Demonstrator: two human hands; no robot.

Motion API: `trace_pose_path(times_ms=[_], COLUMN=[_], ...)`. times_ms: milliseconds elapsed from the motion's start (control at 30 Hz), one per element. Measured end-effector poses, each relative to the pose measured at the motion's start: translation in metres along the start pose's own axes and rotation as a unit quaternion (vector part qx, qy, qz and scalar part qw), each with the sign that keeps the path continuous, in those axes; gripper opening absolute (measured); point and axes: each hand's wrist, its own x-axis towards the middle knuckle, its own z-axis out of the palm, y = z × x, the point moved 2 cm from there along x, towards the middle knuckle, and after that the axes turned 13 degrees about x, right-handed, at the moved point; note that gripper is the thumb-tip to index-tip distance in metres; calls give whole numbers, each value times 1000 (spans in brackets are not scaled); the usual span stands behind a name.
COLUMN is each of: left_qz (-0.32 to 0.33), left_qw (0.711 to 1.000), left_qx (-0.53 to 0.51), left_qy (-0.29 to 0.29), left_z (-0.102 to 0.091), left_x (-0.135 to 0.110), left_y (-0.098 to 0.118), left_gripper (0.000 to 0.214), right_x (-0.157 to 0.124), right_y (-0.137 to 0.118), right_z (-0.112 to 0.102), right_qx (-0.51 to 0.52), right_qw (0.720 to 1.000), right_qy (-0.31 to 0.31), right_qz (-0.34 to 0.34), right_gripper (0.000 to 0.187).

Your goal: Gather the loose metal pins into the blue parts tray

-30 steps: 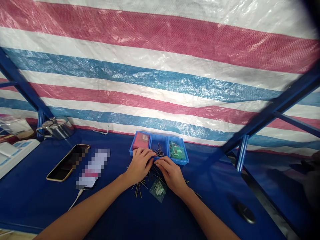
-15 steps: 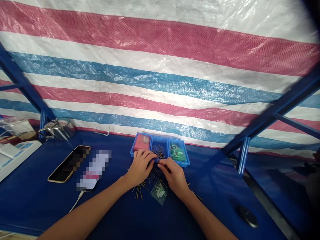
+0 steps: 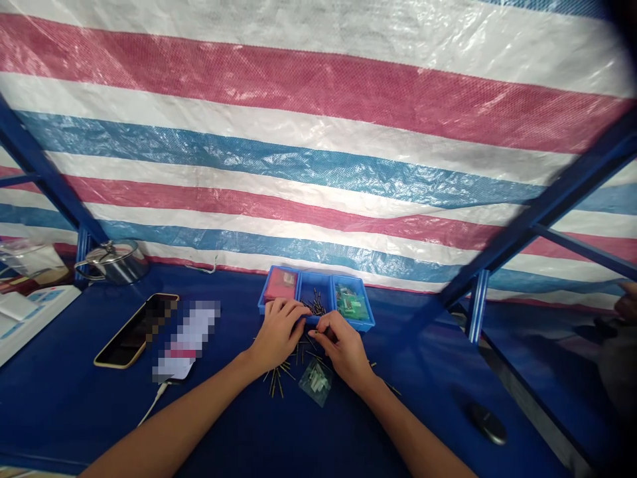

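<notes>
Striped plastic sheeting [image 3: 318, 79] hangs behind a blue tabletop [image 3: 223, 428], where a metal pot [image 3: 122, 264] stands far left and a phone [image 3: 132, 335] lies nearer. Rightward, the left hand [image 3: 279, 332] curls at the near edge of a blue tray [image 3: 355, 324] (whether it clamps anything, I cannot tell). Loose thin rods [image 3: 276, 383] fan out just nearer than that hand; more lie in the tray's middle compartment, just beyond both hands' fingertips. Near the right hand [image 3: 343, 345] lies a clear bag [image 3: 316, 383]; its thumb and forefinger almost meet, anything between them too small to identify.
</notes>
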Motion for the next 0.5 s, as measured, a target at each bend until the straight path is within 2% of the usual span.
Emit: trace_pose_path(times_ms=[300,500], left_qz=[0,-7], left_qw=[1000,1000], left_qx=[-14,-19], left_qy=[1,-4], left_z=[-1,-2], left_x=[0,0], left_y=[0,1], left_gripper=[23,23], right_x=[-1,1], right_y=[8,7], right_z=[3,4], right_qx=[-21,-19], right_qw=[1000,1000], right_qy=[-9,-11], right_qz=[6,-3], right_gripper=[24,21])
